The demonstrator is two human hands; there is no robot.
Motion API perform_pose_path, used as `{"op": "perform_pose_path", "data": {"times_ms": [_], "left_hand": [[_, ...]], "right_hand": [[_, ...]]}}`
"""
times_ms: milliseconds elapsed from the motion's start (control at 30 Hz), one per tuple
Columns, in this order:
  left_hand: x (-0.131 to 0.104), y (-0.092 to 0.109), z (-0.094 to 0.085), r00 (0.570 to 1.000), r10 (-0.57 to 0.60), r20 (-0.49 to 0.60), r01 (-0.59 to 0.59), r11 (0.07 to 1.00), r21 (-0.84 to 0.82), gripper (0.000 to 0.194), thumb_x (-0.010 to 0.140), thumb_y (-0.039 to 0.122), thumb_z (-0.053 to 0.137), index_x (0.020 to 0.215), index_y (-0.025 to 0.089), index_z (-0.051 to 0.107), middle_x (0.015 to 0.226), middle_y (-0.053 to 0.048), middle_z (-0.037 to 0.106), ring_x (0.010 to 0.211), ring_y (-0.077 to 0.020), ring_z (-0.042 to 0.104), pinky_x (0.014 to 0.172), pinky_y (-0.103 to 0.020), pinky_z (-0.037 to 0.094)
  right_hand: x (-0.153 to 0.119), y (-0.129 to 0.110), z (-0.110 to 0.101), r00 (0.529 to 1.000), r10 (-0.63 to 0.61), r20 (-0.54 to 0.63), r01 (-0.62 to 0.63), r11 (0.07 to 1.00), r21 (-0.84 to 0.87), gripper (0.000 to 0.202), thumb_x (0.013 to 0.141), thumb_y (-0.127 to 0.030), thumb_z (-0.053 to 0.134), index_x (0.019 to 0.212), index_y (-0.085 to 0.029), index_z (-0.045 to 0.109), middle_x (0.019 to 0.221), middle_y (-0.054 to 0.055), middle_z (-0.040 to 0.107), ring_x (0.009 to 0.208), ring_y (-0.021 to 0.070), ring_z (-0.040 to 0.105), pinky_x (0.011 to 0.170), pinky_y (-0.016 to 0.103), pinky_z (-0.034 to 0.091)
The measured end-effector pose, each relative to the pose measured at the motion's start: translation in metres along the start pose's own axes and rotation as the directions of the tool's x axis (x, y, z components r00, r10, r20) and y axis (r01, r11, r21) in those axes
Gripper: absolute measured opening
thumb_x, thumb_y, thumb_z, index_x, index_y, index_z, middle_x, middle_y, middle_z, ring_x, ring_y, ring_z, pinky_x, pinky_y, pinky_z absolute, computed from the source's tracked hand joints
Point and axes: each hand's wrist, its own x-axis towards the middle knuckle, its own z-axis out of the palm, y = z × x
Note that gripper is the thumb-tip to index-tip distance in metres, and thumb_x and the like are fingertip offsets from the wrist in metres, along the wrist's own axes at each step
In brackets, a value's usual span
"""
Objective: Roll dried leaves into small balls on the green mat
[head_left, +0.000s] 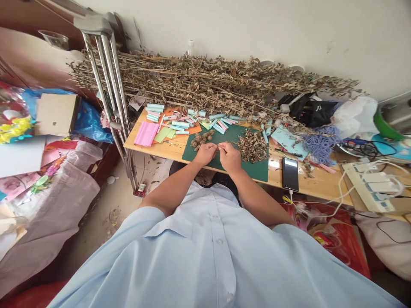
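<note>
My left hand (206, 154) and my right hand (230, 156) meet over the front edge of a dark green mat (260, 172). Both have their fingers pinched together, almost tip to tip. Whatever lies between the fingertips is too small to make out. Just beyond my left hand sits a cluster of brownish dried balls (201, 139). To the right of my right hand lies a heap of loose dried leaves (252, 145).
Rolled paper tubes (180, 125) and pink paper (146, 134) lie left on the wooden table (136, 145). Long dried plant stalks (205, 81) cover the back. A phone (290, 174), blue yarn (321, 143) and a power strip (374, 186) are right. A metal crutch (107, 81) stands left.
</note>
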Motion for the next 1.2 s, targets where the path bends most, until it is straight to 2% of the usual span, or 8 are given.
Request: {"op": "perform_pose_path", "data": {"times_ms": [100, 267, 367, 467, 633, 767, 933, 1200], "left_hand": [[-0.001, 0.003, 0.001, 1.0, -0.017, -0.014, 0.017, 1.0, -0.005, 0.032, 0.089, 0.037, 0.054, 0.065, 0.017, 0.056, 0.049, 0.002, 0.05, 0.049, -0.009, 0.043, 0.05, -0.023, 0.032], [-0.002, 0.002, 0.001, 0.999, -0.032, 0.01, 0.033, 0.997, -0.063, 0.042, 0.092, 0.046, 0.056, 0.062, 0.017, 0.05, 0.048, 0.002, 0.048, 0.046, -0.0076, 0.041, 0.048, -0.022, 0.031], [-0.001, -0.003, 0.0, 0.999, -0.003, 0.036, 0.007, 0.994, -0.108, 0.047, 0.093, 0.054, 0.054, 0.064, 0.017, 0.049, 0.048, 0.003, 0.049, 0.043, -0.0064, 0.04, 0.047, -0.022, 0.029], [-0.001, -0.006, 0.0, 0.999, 0.014, 0.052, -0.006, 0.99, -0.14, 0.048, 0.093, 0.058, 0.055, 0.068, 0.016, 0.052, 0.049, 0.003, 0.049, 0.042, -0.0059, 0.039, 0.046, -0.021, 0.029], [0.001, -0.008, -0.001, 0.997, -0.008, 0.083, 0.022, 0.986, -0.167, 0.038, 0.091, 0.051, 0.058, 0.082, 0.015, 0.062, 0.049, 0.004, 0.05, 0.039, -0.0063, 0.037, 0.043, -0.021, 0.026], [0.002, -0.007, -0.002, 0.996, -0.06, 0.067, 0.071, 0.985, -0.159, 0.03, 0.088, 0.044, 0.061, 0.08, 0.015, 0.062, 0.049, 0.005, 0.049, 0.038, -0.0058, 0.037, 0.042, -0.021, 0.024], [0.002, -0.006, -0.003, 0.996, -0.057, 0.072, 0.071, 0.978, -0.194, 0.023, 0.085, 0.037, 0.059, 0.075, 0.016, 0.058, 0.048, 0.005, 0.048, 0.037, -0.0058, 0.035, 0.042, -0.022, 0.024], [0.001, -0.009, -0.001, 1.0, 0.009, 0.017, -0.008, 0.997, -0.08, 0.023, 0.085, 0.032, 0.053, 0.068, 0.017, 0.055, 0.048, 0.005, 0.049, 0.04, -0.0062, 0.041, 0.044, -0.021, 0.029]], "right_hand": [[-0.003, -0.002, -0.002, 0.998, -0.067, 0.015, 0.068, 0.992, -0.107, 0.02, 0.095, -0.029, 0.053, 0.107, -0.025, 0.068, 0.109, 0.008, 0.078, 0.104, 0.025, 0.074, 0.098, 0.041, 0.057], [-0.002, -0.002, 0.0, 0.995, -0.1, 0.025, 0.103, 0.976, -0.193, 0.022, 0.095, -0.029, 0.054, 0.111, -0.023, 0.068, 0.109, 0.01, 0.078, 0.102, 0.0268, 0.074, 0.096, 0.041, 0.057], [-0.002, -0.001, 0.002, 0.997, -0.079, 0.006, 0.079, 0.976, -0.201, 0.021, 0.095, -0.031, 0.056, 0.109, -0.023, 0.068, 0.107, 0.01, 0.079, 0.101, 0.0274, 0.074, 0.096, 0.041, 0.056], [-0.001, 0.002, 0.003, 0.999, -0.043, -0.029, 0.039, 0.991, -0.127, 0.021, 0.094, -0.03, 0.057, 0.11, -0.023, 0.068, 0.105, 0.009, 0.079, 0.101, 0.0259, 0.075, 0.095, 0.041, 0.057], [0.0, 0.005, 0.005, 0.993, 0.085, -0.076, -0.08, 0.995, 0.068, 0.022, 0.091, -0.029, 0.061, 0.111, -0.022, 0.067, 0.102, 0.007, 0.08, 0.099, 0.0231, 0.077, 0.093, 0.04, 0.059], [-0.002, 0.004, 0.004, 0.998, 0.043, -0.043, -0.038, 0.993, 0.109, 0.022, 0.091, -0.028, 0.06, 0.111, -0.023, 0.066, 0.105, 0.007, 0.08, 0.102, 0.0227, 0.076, 0.096, 0.04, 0.059], [-0.003, 0.004, 0.007, 0.999, 0.003, -0.036, -0.001, 0.998, 0.063, 0.018, 0.091, -0.029, 0.06, 0.108, -0.025, 0.065, 0.103, 0.006, 0.08, 0.102, 0.0228, 0.076, 0.097, 0.04, 0.059], [0.0, 0.002, 0.011, 0.995, 0.005, -0.097, -0.012, 0.997, -0.073, 0.013, 0.091, -0.032, 0.059, 0.099, -0.024, 0.066, 0.097, 0.007, 0.079, 0.092, 0.0242, 0.076, 0.089, 0.039, 0.059]]}}
